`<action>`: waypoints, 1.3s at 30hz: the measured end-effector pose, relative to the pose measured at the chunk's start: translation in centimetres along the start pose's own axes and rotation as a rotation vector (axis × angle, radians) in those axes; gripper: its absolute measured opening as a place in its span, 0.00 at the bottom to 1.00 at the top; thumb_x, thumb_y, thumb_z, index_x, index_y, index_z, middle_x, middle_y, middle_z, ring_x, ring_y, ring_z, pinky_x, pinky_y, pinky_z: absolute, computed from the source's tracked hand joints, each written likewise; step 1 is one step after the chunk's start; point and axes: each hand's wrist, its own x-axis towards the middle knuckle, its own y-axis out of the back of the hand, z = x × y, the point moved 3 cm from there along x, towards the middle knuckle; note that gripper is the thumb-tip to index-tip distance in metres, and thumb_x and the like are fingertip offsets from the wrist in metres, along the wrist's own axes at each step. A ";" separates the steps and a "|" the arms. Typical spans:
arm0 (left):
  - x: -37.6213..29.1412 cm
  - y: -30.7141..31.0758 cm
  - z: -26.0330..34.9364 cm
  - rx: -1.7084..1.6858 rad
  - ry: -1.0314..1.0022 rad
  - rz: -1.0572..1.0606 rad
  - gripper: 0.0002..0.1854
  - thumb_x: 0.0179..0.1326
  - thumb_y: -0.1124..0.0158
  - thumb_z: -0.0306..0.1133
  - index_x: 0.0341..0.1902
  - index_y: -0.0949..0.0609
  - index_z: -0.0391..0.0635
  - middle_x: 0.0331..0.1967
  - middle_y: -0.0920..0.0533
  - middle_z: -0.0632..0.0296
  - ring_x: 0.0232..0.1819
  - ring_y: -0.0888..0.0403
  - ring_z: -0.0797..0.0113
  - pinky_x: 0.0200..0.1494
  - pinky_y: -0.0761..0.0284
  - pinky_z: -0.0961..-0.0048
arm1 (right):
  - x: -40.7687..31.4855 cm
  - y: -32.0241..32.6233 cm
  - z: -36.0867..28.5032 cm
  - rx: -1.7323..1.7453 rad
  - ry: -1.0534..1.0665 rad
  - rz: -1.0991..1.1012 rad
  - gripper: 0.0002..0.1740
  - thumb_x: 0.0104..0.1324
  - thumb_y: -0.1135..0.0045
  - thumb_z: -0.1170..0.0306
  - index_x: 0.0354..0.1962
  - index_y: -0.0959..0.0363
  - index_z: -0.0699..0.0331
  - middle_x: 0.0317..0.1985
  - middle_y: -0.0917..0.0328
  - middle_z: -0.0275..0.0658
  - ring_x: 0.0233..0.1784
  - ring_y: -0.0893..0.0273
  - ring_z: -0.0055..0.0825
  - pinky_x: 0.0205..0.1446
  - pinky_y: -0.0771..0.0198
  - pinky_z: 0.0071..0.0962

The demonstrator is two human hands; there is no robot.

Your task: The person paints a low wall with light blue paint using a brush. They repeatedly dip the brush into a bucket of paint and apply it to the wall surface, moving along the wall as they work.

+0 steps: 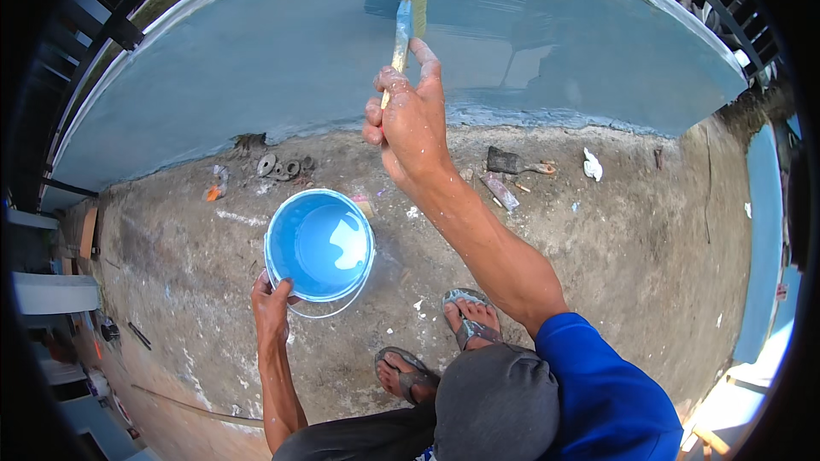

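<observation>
My right hand (413, 109) grips a wide paint brush (403, 29) by its pale, paint-spotted handle. The brush's yellowish bristles point to the right, over the grey-blue wall (269, 57); whether they touch it I cannot tell. Around the brush, darker patches look wet, and a lighter patch shows to the right. At the lower left, my left hand (274, 298) holds the rim of a plastic bucket (320, 246) with its thumb over the edge. Light blue liquid paint lies inside, reflecting the bright sky. The bucket's wire handle (333, 314) hangs down on the near side.
On the concrete floor (608, 282) near the wall's foot lie a dark wide brush (512, 161), a flat scraper-like piece (500, 191), a crumpled white scrap (592, 165) and several round metal pieces (282, 168). A long thin strip (192, 404) lies at lower left. Dark railings (96, 19) top the wall.
</observation>
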 end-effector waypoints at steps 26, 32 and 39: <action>-1.1 0.0 0.5 0.024 -0.010 0.039 0.22 0.59 0.38 0.33 0.56 0.19 0.36 0.43 0.14 0.57 0.40 0.14 0.66 0.42 0.14 0.65 | -0.6 1.4 0.5 -0.015 -0.156 -0.109 0.38 0.75 0.56 0.76 0.78 0.58 0.61 0.39 0.36 0.38 0.27 0.42 0.17 0.23 0.45 0.20; -1.3 0.7 0.3 0.040 0.009 0.071 0.23 0.59 0.37 0.34 0.56 0.19 0.35 0.44 0.14 0.56 0.40 0.14 0.66 0.43 0.14 0.64 | 3.6 8.7 -1.9 0.033 -0.168 -0.069 0.32 0.75 0.59 0.78 0.74 0.50 0.68 0.34 0.36 0.36 0.21 0.45 0.11 0.16 0.49 0.12; -0.6 0.8 -0.4 0.011 0.013 0.051 0.23 0.58 0.36 0.33 0.57 0.20 0.35 0.44 0.14 0.56 0.40 0.14 0.66 0.44 0.14 0.64 | 1.0 21.1 -8.0 0.051 0.161 0.143 0.31 0.75 0.62 0.77 0.73 0.50 0.67 0.33 0.38 0.33 0.21 0.47 0.12 0.18 0.51 0.15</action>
